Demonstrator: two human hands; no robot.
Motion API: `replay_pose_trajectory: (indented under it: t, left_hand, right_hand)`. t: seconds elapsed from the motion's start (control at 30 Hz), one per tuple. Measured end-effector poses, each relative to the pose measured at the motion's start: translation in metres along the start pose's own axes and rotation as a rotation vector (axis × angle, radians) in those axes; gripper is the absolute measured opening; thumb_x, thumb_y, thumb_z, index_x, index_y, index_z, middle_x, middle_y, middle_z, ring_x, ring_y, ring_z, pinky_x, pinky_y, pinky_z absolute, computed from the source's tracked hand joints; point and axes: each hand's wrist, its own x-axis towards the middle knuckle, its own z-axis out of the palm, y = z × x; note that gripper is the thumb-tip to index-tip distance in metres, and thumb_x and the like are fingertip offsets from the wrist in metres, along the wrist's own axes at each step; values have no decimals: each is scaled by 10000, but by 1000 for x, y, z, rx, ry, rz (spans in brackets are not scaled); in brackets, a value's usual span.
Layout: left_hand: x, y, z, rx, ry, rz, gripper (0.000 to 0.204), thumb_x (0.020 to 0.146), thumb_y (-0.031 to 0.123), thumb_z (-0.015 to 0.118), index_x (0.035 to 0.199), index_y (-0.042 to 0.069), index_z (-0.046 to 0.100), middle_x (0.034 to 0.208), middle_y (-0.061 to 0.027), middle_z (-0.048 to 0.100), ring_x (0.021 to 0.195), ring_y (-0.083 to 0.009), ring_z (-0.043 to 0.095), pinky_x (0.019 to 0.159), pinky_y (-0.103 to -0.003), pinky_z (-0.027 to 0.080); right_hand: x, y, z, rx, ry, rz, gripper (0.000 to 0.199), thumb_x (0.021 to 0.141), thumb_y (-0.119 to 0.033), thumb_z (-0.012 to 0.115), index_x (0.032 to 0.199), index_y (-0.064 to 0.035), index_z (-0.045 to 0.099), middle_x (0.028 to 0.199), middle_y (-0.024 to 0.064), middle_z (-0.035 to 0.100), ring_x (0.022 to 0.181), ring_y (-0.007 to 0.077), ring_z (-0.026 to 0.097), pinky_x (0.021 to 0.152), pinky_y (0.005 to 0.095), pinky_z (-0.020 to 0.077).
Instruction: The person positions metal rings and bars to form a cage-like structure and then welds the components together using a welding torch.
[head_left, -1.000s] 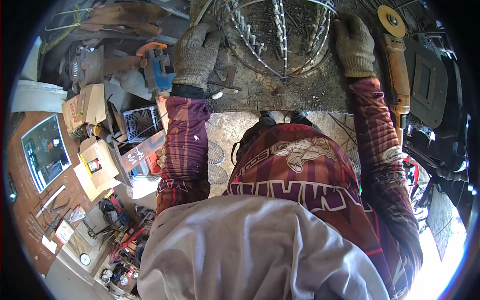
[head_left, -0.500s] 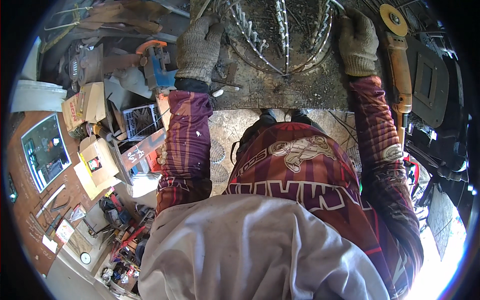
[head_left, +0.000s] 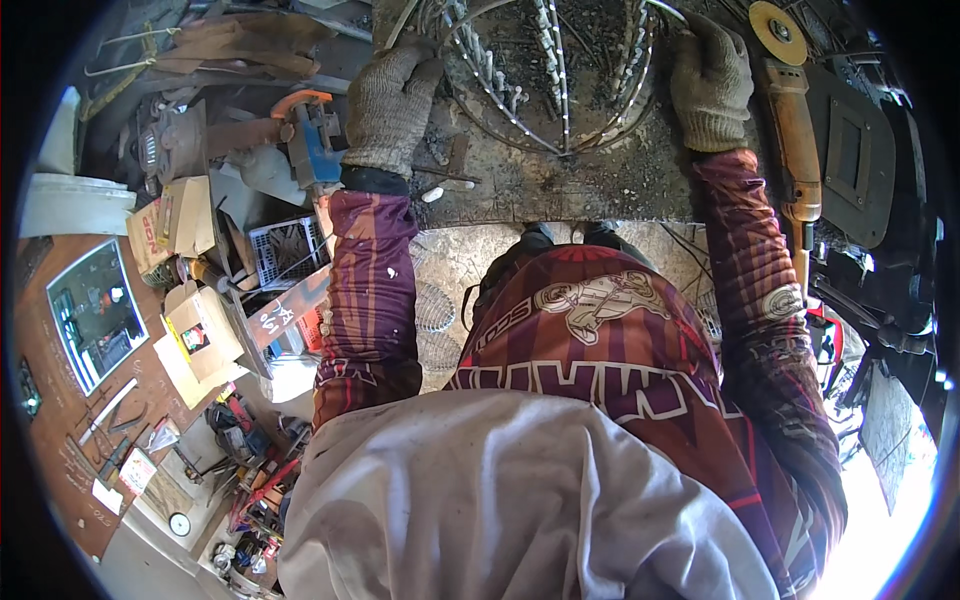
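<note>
— Two gloved hands are seen on a dark, scorched bench (head_left: 600, 190), on which a round wire frame (head_left: 555, 75) of curved metal rods is laid, reaching to the far edge of the view.

— How is that frame held?

— It is gripped at both sides. The left hand (head_left: 390, 105) is closed on the frame's left rim, and the right hand (head_left: 710, 85) is closed over its right rim; each grip is wrapped around the wire, with knitted grey gloves worn.

— What is found beside it?

— A dark welding mask (head_left: 850, 150) is set at the far right, and an angle grinder (head_left: 790, 110) with an orange body and a yellow disc is laid just right of the right hand. A blue-and-orange clamp (head_left: 312, 135) is seen just left of the left hand. Cardboard boxes (head_left: 190, 330) are piled lower left, well apart from the frame.
</note>
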Motion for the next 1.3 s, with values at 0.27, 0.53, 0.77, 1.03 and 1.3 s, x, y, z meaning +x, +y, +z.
replay_pose_trajectory:
  t: [0.27,0.53,0.77,1.03,1.3]
  left_hand:
    - [-8,-9,-2,-235,118,-102,277,931,234,723,1173,100,732,1116,-117,753,1048,-244,716,901,-361,545]
    - [-9,1,0,-227,35,-133,343,933,235,738,1206,28,714,1172,-113,731,1078,-203,677,944,-346,514]
    - [-7,5,11,32,93,-76,355,940,297,738,1181,36,724,1117,-128,745,1003,-233,710,881,-358,539]
    - [-8,7,12,12,86,-133,367,952,353,720,1174,61,727,1034,-126,759,946,-217,723,830,-354,550]
    - [-5,9,3,14,16,-149,328,937,349,710,1191,143,735,1124,-130,754,1022,-337,726,873,-420,561]
  right_hand:
    - [0,-2,1,-16,-21,66,198,941,-109,642,1123,-61,704,1033,170,680,944,367,675,816,448,543]
    - [-8,28,12,-34,-11,13,234,975,-247,660,1168,-139,736,1091,141,714,1035,340,694,899,426,554]
    - [-5,21,11,-39,-56,27,239,972,-252,659,1164,-131,735,1085,145,712,1027,346,687,897,435,548]
    - [-3,11,9,-6,-44,38,228,953,-252,664,1138,-156,756,1056,153,714,1011,363,686,880,453,553]
    - [-5,13,8,-7,-63,58,236,972,-240,657,1162,-121,729,1094,144,712,1028,348,688,894,437,548]
